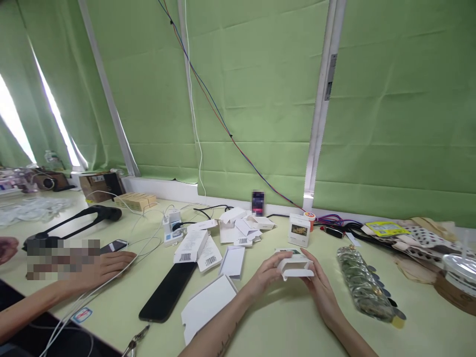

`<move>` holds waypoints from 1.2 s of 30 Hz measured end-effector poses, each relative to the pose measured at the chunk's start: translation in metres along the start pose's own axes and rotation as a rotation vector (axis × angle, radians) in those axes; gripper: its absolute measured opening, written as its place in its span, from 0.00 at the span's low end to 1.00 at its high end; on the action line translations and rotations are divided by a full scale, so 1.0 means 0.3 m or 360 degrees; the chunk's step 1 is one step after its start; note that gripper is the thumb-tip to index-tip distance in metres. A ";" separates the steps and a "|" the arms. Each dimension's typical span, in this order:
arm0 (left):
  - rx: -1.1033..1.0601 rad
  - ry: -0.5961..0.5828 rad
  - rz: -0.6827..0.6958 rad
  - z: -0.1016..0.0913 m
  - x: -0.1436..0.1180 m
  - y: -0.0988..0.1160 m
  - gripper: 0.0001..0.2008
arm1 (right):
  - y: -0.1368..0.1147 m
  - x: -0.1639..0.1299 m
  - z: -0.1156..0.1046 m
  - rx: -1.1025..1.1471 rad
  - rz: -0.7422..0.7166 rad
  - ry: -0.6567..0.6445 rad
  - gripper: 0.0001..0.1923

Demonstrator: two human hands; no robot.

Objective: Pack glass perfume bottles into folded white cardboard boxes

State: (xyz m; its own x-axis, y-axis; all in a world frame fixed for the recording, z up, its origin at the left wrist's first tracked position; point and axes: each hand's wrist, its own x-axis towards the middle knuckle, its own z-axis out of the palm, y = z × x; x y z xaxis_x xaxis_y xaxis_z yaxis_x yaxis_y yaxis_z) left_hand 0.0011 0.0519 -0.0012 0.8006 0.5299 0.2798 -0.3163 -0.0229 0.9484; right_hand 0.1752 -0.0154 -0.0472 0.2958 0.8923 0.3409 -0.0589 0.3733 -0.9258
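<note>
Between my two hands is a small white cardboard box [297,271], its near end open with flaps sticking out toward me. My left hand [267,270] grips its left side, fingers over the top edge. On the right side, my right hand [316,282] is closed around the box, its thumb along the edge. Just behind stands another white box [298,231] with a picture on its front, upright on the table. Left of my hands lie flattened white cartons [208,302], some with barcodes. To the right is a row of clear plastic packets [363,285] holding coiled items.
A black phone [169,291] lies left of my forearm. Another person's hand [107,267] rests on the table at left, with white cables across it. A power strip [172,228] stands behind. At right are a lidded cup [459,277] and cloth [427,235]; green curtains [260,99] hang behind.
</note>
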 end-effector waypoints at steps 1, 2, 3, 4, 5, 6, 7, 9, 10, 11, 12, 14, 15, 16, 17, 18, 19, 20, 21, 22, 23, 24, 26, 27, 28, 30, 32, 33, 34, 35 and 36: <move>0.0040 0.0021 -0.0006 0.001 0.000 0.002 0.25 | -0.002 0.000 0.000 0.0047 0.0055 -0.0016 0.26; 0.0088 0.0045 -0.0009 0.001 0.000 0.003 0.25 | -0.003 0.000 -0.001 0.0083 0.0103 -0.0027 0.26; 0.0140 0.0069 -0.0003 0.000 0.001 0.004 0.25 | -0.004 0.000 -0.002 0.0094 0.0127 -0.0038 0.27; 0.0187 0.0091 0.0012 -0.001 0.002 0.005 0.25 | -0.004 0.000 -0.004 0.0074 0.0121 -0.0043 0.27; 0.0227 0.0114 0.0031 -0.003 0.004 0.004 0.25 | -0.004 0.000 -0.007 0.0037 0.0103 -0.0054 0.28; 0.0258 0.0140 0.0051 -0.004 0.005 0.004 0.24 | -0.003 0.001 -0.009 -0.0014 0.0079 -0.0066 0.29; 0.0284 0.0167 0.0070 -0.005 0.007 0.004 0.24 | -0.003 0.001 -0.011 -0.0076 0.0056 -0.0078 0.30; 0.0316 0.0227 0.0091 -0.006 0.010 0.005 0.24 | -0.005 0.002 -0.014 -0.0212 0.0015 -0.0099 0.30; 0.0325 0.0257 0.0096 -0.007 0.010 0.006 0.24 | -0.006 0.002 -0.014 -0.0272 0.0000 -0.0108 0.30; 0.0331 0.0282 0.0101 -0.007 0.011 0.007 0.24 | -0.007 0.003 -0.014 -0.0319 -0.0012 -0.0119 0.30; 0.0335 0.0301 0.0108 -0.008 0.012 0.008 0.23 | -0.008 0.003 -0.013 -0.0352 -0.0024 -0.0131 0.29; 0.0338 0.0323 0.0120 -0.008 0.013 0.009 0.23 | -0.007 0.005 -0.012 -0.0387 -0.0052 -0.0139 0.29; 0.0335 0.0327 0.0119 -0.009 0.013 0.010 0.23 | -0.005 0.006 -0.012 -0.0396 -0.0062 -0.0138 0.29; 0.0326 0.0327 0.0112 -0.009 0.014 0.010 0.23 | -0.003 0.007 -0.012 -0.0402 -0.0068 -0.0135 0.29; 0.0313 0.0327 0.0102 -0.009 0.015 0.010 0.23 | -0.001 0.008 -0.013 -0.0406 -0.0073 -0.0133 0.28; 0.0295 0.0326 0.0092 -0.009 0.016 0.010 0.24 | 0.002 0.009 -0.014 -0.0407 -0.0075 -0.0134 0.28; 0.0276 0.0319 0.0082 -0.010 0.016 0.009 0.24 | 0.004 0.010 -0.014 -0.0405 -0.0078 -0.0140 0.28; 0.0261 0.0310 0.0074 -0.011 0.017 0.009 0.24 | 0.006 0.010 -0.015 -0.0403 -0.0081 -0.0146 0.28; 0.0253 0.0298 0.0068 -0.012 0.017 0.007 0.24 | 0.008 0.011 -0.016 -0.0402 -0.0085 -0.0147 0.28; 0.0252 0.0286 0.0062 -0.014 0.017 0.006 0.24 | 0.009 0.011 -0.017 -0.0402 -0.0090 -0.0145 0.28; 0.0258 0.0274 0.0056 -0.016 0.017 0.003 0.24 | 0.010 0.011 -0.018 -0.0403 -0.0095 -0.0142 0.28; 0.0268 0.0264 0.0051 -0.018 0.017 0.001 0.24 | 0.010 0.011 -0.019 -0.0405 -0.0100 -0.0139 0.28; 0.0291 0.0251 0.0053 -0.022 0.017 -0.004 0.24 | 0.006 0.010 -0.019 -0.0402 -0.0096 -0.0139 0.27; 0.0301 0.0245 0.0057 -0.024 0.017 -0.006 0.24 | 0.003 0.010 -0.019 -0.0394 -0.0085 -0.0145 0.27; 0.0311 0.0243 0.0064 -0.025 0.017 -0.007 0.24 | -0.002 0.009 -0.018 -0.0379 -0.0071 -0.0152 0.27; 0.0327 0.0248 0.0081 -0.027 0.016 -0.006 0.24 | -0.012 0.007 -0.015 -0.0341 -0.0053 -0.0175 0.27; 0.0335 0.0260 0.0083 -0.028 0.015 -0.002 0.24 | -0.019 0.006 -0.012 -0.0312 -0.0059 -0.0207 0.28; 0.0339 0.0266 0.0082 -0.027 0.013 0.001 0.24 | -0.020 0.005 -0.011 -0.0307 -0.0066 -0.0224 0.28; 0.0350 0.0272 0.0083 -0.026 0.012 0.005 0.24 | -0.020 0.005 -0.010 -0.0307 -0.0075 -0.0237 0.28; 0.0371 0.0278 0.0088 -0.024 0.010 0.008 0.24 | -0.019 0.004 -0.010 -0.0311 -0.0083 -0.0247 0.28; 0.0402 0.0288 0.0099 -0.021 0.009 0.011 0.24 | -0.017 0.004 -0.010 -0.0317 -0.0088 -0.0254 0.28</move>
State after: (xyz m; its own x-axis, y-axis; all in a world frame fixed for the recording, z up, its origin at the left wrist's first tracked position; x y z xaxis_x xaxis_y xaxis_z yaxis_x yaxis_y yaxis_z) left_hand -0.0010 0.0587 0.0018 0.6729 0.6627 0.3287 -0.2071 -0.2578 0.9437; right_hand 0.1788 -0.0170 -0.0426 0.1382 0.9066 0.3988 0.1469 0.3794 -0.9135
